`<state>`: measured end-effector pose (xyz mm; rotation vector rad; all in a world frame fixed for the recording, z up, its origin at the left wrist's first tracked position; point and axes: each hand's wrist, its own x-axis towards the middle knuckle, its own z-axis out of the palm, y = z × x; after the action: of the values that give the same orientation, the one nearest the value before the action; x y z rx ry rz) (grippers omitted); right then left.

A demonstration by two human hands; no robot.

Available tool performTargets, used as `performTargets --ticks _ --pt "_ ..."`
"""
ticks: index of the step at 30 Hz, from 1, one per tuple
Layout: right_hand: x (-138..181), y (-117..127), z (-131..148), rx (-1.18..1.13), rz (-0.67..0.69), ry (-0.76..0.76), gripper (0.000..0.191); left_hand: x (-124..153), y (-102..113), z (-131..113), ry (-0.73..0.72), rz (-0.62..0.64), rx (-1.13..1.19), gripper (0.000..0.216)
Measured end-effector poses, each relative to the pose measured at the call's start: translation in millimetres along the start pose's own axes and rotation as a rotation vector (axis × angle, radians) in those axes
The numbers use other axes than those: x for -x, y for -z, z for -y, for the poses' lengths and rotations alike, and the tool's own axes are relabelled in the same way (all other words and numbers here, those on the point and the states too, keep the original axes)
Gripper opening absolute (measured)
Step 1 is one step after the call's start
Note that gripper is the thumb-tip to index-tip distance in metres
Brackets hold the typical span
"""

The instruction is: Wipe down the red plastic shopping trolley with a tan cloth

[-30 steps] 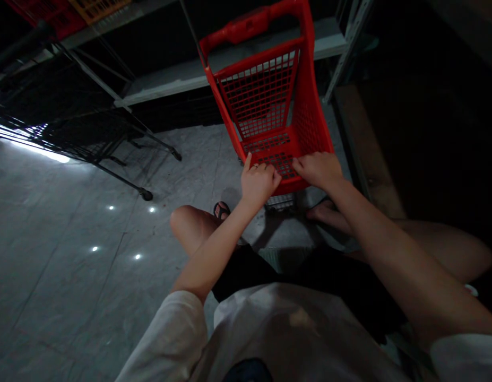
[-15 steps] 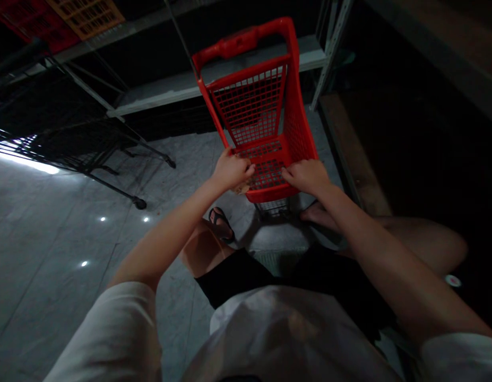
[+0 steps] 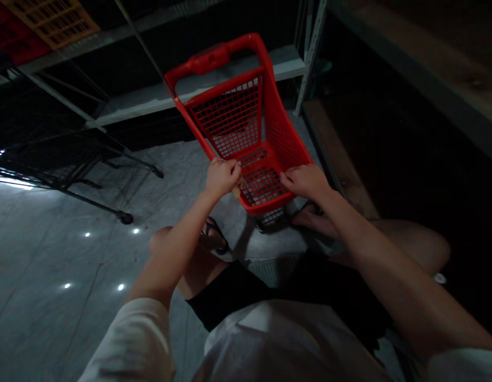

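Observation:
A red plastic shopping cart (image 3: 283, 135) with grid walls stands between my legs, its handle at the far end. My left hand (image 3: 223, 176) is closed at the near left part of the rim. A crumpled tan piece (image 3: 238, 191), rag-like, pokes out beneath its fingers; most of it is hidden. Across the basket, my right hand (image 3: 307, 182) is closed over the right rim, fingers curled to the inside. No goods show in the basket.
Behind the cart runs a grey metal shelf (image 3: 130, 106). Yellow (image 3: 57, 21) and red crates (image 3: 15, 34) sit on its upper level. A dark wire cart (image 3: 70, 159) stands on the left. Wooden boards (image 3: 341, 159) lie along the right, beside my bent leg.
The cart, shelf and crates sit further left in view. My left hand has shifted slightly along the cart's left rim, with the tan piece under it. My right hand stays on the right rim.

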<state>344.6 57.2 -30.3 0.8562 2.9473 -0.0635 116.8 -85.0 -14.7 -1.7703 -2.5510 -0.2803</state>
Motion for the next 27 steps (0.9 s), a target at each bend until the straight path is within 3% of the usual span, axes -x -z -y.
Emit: performTargets --ticks 5,8,12,14,16,19,25,27 --pt "7.1 0.4 -8.8 -0.047 -0.093 -0.095 0.055 17.5 -3.0 -25.1 0.083 -0.053 -0.048 0.045" --pt "29.8 -4.4 23.2 -0.115 -0.167 -0.187 0.053 32.1 -1.6 -44.7 0.105 -0.057 -0.072 0.045" --pt "67.2 -20.9 82.6 -0.221 -0.234 -0.065 0.044 55.3 -0.9 -69.5 0.005 -0.053 -0.065 0.042" --pt "80.1 -29.6 93.0 -0.258 -0.308 -0.064 0.044 63.7 -1.4 -76.4 -0.061 -0.059 -0.061 0.041" --pt "86.0 -36.7 86.6 -0.27 -0.367 -0.034 0.043 67.4 -1.3 -75.1 -0.116 -0.057 -0.068 0.041" --pt "80.7 -41.3 63.3 -0.253 -0.384 0.036 0.043 64.9 4.4 -51.7 -0.1 -0.064 -0.1 0.044" --pt "43.2 -28.4 40.4 -0.205 -0.23 0.027 0.049 54.6 47.2 46.6 0.244 -0.119 -0.249 0.04" --pt "33.6 -26.1 40.2 -0.2 -0.217 0.011 0.051 52.3 60.2 69.1 0.326 -0.159 -0.275 0.041"
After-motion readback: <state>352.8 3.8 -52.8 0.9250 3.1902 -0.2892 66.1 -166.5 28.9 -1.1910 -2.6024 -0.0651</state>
